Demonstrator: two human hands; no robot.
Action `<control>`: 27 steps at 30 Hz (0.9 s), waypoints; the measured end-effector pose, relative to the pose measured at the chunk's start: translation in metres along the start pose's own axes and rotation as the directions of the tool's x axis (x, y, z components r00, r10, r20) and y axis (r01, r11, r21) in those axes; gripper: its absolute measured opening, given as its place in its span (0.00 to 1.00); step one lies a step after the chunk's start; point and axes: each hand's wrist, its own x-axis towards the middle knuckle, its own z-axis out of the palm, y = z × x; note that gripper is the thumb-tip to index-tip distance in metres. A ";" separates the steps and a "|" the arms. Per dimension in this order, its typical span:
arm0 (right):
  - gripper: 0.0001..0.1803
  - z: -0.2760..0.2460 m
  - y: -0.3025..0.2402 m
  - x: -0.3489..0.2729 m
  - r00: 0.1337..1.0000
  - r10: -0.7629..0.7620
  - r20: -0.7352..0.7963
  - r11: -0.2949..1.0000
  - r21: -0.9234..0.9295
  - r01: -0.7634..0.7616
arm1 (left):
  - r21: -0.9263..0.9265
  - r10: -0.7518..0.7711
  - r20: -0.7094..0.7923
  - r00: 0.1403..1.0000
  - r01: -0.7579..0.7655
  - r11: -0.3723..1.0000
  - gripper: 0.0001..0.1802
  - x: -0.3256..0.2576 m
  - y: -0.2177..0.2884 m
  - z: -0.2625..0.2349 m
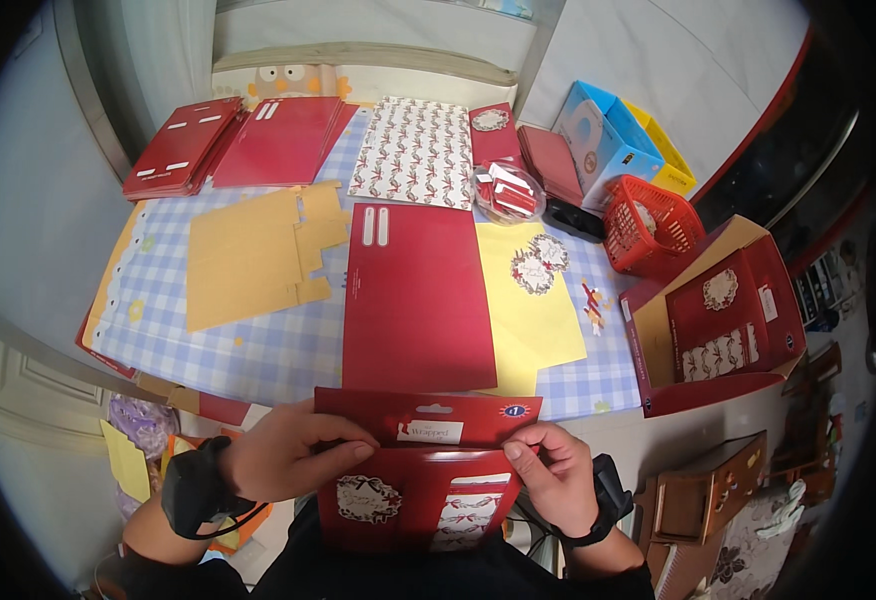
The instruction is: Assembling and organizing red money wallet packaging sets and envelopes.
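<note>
Close to my body, beyond the table's near edge, I hold a red cardboard package (413,500) between both hands. Its top flap has a hanging slot and a white label. A cream wreath-shaped tag and a patterned panel show on its front. My left hand (303,450) grips the fold line under the flap on the left, thumb and fingers closed. Pinching the package's upper right edge is my right hand (556,475). Just ahead on the table lies a flat red card sheet (413,300) with two white slots, next to a yellow sheet (543,335) bearing round wreath tags (535,270).
A brown cardboard piece (243,260), red folder stacks (278,145) and a patterned sheet (413,150) lie on the checked tablecloth (158,340). At right are a plastic bowl (508,192), red basket (653,220), blue box (603,140) and open red carton (718,320).
</note>
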 end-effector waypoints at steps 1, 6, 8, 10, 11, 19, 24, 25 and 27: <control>0.04 0.002 0.002 0.000 1.000 -0.019 -0.016 1.000 0.018 0.020 | -0.002 0.003 0.007 1.000 -0.003 1.000 0.09 -0.001 -0.003 0.000; 0.08 0.013 0.011 0.002 0.995 -0.088 -0.035 0.988 0.122 0.092 | -0.046 -0.067 -0.103 0.992 0.063 0.997 0.09 -0.006 -0.006 0.004; 0.16 0.022 0.009 0.004 0.992 -0.042 -0.117 0.895 0.438 0.090 | -0.057 -0.083 -0.200 0.976 0.073 0.996 0.08 -0.010 -0.007 0.014; 0.24 0.024 0.002 0.005 0.993 0.007 -0.118 0.869 0.492 0.053 | -0.064 -0.098 -0.292 0.951 0.083 0.994 0.07 -0.010 -0.007 0.026; 0.21 0.026 -0.003 0.007 0.990 0.052 -0.133 0.853 0.521 0.026 | -0.162 -0.127 -0.380 0.916 0.069 0.984 0.06 -0.011 -0.009 0.031; 0.07 0.028 -0.005 0.014 0.964 0.264 0.031 0.763 0.604 -0.229 | -0.349 -0.286 -0.499 0.819 0.112 0.930 0.14 -0.013 -0.027 0.042; 0.09 0.031 0.004 0.017 0.979 0.200 0.038 0.767 0.616 -0.180 | -0.543 -0.227 -0.591 0.774 -0.174 0.821 0.25 -0.004 -0.017 0.049; 0.09 0.030 0.005 0.017 0.979 0.199 0.040 0.765 0.618 -0.181 | -0.542 -0.228 -0.592 0.773 -0.172 0.823 0.25 -0.004 -0.021 0.049; 0.10 0.030 0.006 0.019 0.980 0.193 0.050 0.770 0.612 -0.183 | -0.619 -0.291 -0.492 0.821 -0.095 0.780 0.25 -0.006 -0.031 0.045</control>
